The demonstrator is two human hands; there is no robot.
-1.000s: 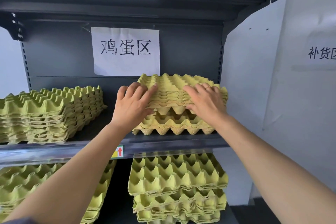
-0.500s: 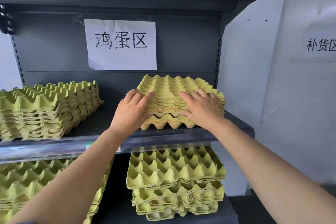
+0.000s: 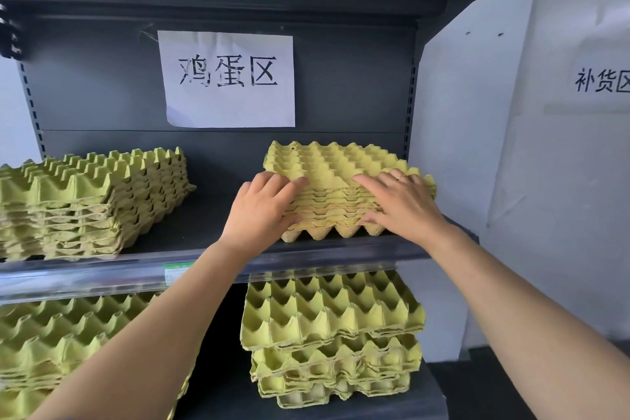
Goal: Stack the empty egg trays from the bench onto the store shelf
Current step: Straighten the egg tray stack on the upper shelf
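Observation:
A stack of yellow-green empty egg trays (image 3: 335, 164) sits on the right part of the dark shelf board (image 3: 204, 232), near its front edge. My left hand (image 3: 262, 211) presses flat against the stack's front left side, fingers straight. My right hand (image 3: 400, 201), with a ring on one finger, lies with straight fingers on the stack's front right edge and top. A second stack of egg trays (image 3: 92, 201) stands on the same shelf at the left.
A white paper sign (image 3: 230, 78) hangs on the shelf's back panel. Below the shelf's clear front rail (image 3: 102, 274) are further tray stacks, one at lower right (image 3: 332, 334) and one at lower left (image 3: 61, 344). A white wall with another sign (image 3: 601, 80) stands to the right.
Both hands pushed the right-hand stack back from the front edge, deeper onto the shelf, and the trays in it settled closer together. The view has drawn nearer the shelf.

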